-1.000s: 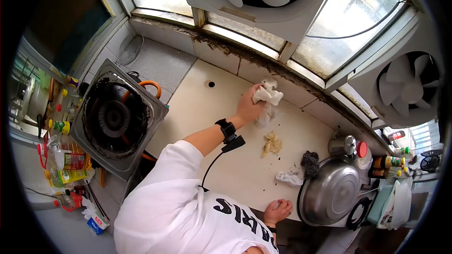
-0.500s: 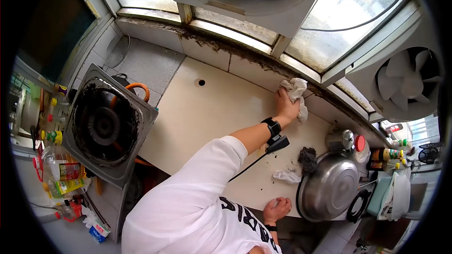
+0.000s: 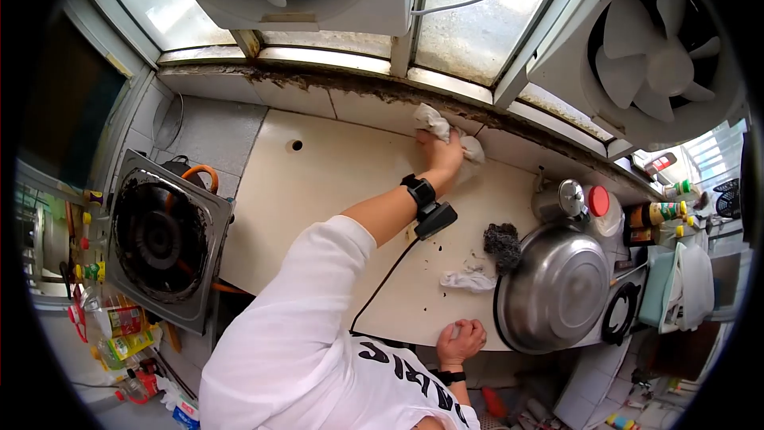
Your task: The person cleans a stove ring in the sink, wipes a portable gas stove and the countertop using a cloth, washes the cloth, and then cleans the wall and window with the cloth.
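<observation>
A crumpled off-white cloth (image 3: 432, 122) is bunched under my left hand (image 3: 440, 158), its fingers closed over it. The hand presses it against the tiled wall (image 3: 362, 115) at the back edge of the cream countertop (image 3: 318, 199). My right hand (image 3: 461, 342) rests at the front edge of the countertop, fingers curled in, with nothing visible in them. Between my hands lie a white rag (image 3: 468, 280), a dark scouring pad (image 3: 502, 247) and scattered dark crumbs. A large steel basin (image 3: 553, 291) sits upside down right of the pad.
At left stands a blackened gas stove (image 3: 163, 239) with an orange hose (image 3: 205, 174). A steel pot (image 3: 557, 200) and a red-lidded jar (image 3: 602, 205) stand behind the basin. Bottles (image 3: 119, 322) crowd the left side. Exhaust fans (image 3: 656, 64) are set in the windows.
The view has swung right. My left hand has slid the cloth leftward along the base of the wall. My right hand stays at the front edge, its fingers more curled.
</observation>
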{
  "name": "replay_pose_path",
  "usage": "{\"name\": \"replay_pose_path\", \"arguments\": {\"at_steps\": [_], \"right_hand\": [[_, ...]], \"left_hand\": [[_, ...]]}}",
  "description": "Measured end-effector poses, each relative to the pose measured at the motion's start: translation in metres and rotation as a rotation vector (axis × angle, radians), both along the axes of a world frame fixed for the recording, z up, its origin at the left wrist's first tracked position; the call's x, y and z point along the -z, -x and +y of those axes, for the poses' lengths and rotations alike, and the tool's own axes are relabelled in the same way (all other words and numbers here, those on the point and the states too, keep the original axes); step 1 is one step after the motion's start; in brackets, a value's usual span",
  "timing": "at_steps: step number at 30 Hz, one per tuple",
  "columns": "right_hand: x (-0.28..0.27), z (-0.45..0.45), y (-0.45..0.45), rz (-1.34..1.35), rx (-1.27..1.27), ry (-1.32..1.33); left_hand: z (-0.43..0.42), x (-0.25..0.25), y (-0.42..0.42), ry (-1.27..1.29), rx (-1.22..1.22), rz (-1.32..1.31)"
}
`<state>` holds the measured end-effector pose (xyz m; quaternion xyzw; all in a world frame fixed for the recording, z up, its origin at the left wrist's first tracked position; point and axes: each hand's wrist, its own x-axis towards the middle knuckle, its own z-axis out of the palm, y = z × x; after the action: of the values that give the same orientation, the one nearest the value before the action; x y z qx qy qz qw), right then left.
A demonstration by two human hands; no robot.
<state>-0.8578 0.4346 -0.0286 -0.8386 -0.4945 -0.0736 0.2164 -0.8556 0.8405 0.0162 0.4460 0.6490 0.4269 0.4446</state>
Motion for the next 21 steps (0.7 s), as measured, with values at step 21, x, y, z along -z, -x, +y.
{"name": "replay_pose_path", "arguments": {"at_steps": [21], "right_hand": [[-0.010, 0.003, -0.001, 0.025, -0.024, -0.048]], "left_hand": [[-0.054, -0.018, -0.111, -0.040, 0.438, -0.367]]}}
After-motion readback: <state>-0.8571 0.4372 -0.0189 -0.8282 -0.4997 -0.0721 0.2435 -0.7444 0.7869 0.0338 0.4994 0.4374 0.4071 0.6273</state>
